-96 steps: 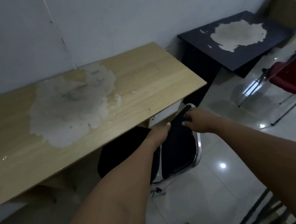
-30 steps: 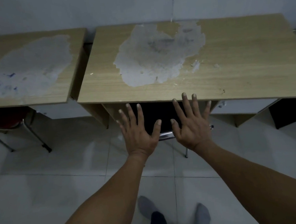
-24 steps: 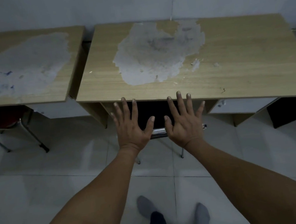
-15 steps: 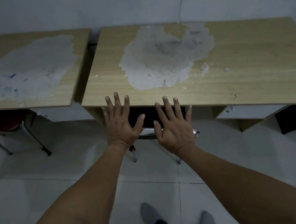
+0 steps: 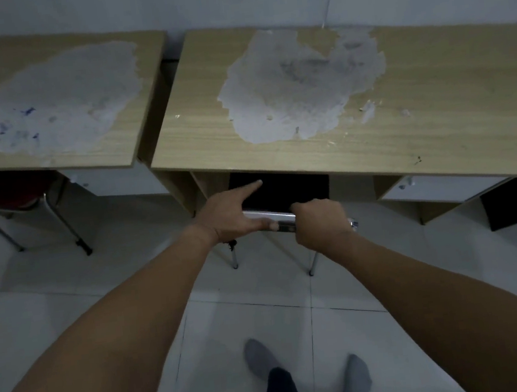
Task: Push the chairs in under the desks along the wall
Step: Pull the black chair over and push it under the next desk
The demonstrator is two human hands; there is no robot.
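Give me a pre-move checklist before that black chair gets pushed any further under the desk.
1. Left hand on the black chair backrest: ok, thumb under the chrome rail, forefinger stretched along the pad.
2. Right hand gripping the rail: ok, fingers curled over it.
3. Chair lined up with the opening of the right desk: ok.
4. Space under the desk free of obstacles: cannot tell, too dark.
5. Rear chair legs flat on the tile: ok.
6. Red chair under the left desk: ok, already tucked in.

dim, bluish light; slight motion blur, edges bowed.
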